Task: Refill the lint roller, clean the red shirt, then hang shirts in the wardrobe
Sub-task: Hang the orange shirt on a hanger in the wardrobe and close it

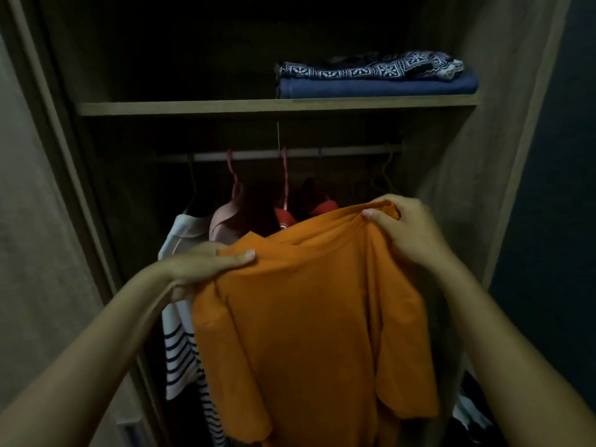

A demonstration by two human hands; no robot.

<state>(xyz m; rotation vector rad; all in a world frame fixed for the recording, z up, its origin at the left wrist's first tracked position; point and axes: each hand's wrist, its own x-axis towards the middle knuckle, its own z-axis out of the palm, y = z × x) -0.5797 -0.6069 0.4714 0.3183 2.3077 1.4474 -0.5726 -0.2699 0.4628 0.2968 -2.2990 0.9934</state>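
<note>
Both hands, the left hand [206, 262] and right hand [403, 227], have their fingers pinching the shoulders of an orange shirt [306, 317] held up before the wardrobe rail [258, 155], so hanging looks underway, unfinished; no lint roller shows.

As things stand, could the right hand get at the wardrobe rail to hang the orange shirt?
Probably yes. The right hand, gripping the orange shirt at its collar, is just below the rail, with open rail between the red shirt and the hangers at the right end. No hanger is visible in the orange shirt.
</note>
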